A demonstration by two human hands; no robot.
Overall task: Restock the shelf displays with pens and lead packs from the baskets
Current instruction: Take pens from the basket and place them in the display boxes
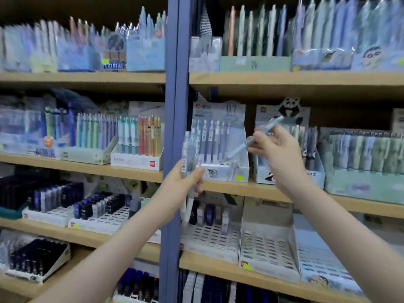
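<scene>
Closest to me are the two bare forearms, the left forearm (105, 254) and the right forearm (349, 226), reaching up from the bottom edge toward the shelves. The left hand (183, 184) has its fingers curled round a small bundle of pens (189, 154) and holds them upright, just in front of the blue upright post (172, 106). The right hand (275, 147) pinches a single pale-blue pen (238, 149) between thumb and fingers. That pen is tilted, tip down and to the left, over the front of the display box (227, 171) with the 0.7 card. Whether the tip touches the box I cannot tell, since the picture is blurred there. The box stands on the wooden shelf (240, 188), with grey and lilac pens upright in its back rows, and a panda-printed box (269, 178) is just beside it. One shelf lower are white slotted trays (266, 248), and to the left are dark lead packs (98, 206).
</scene>
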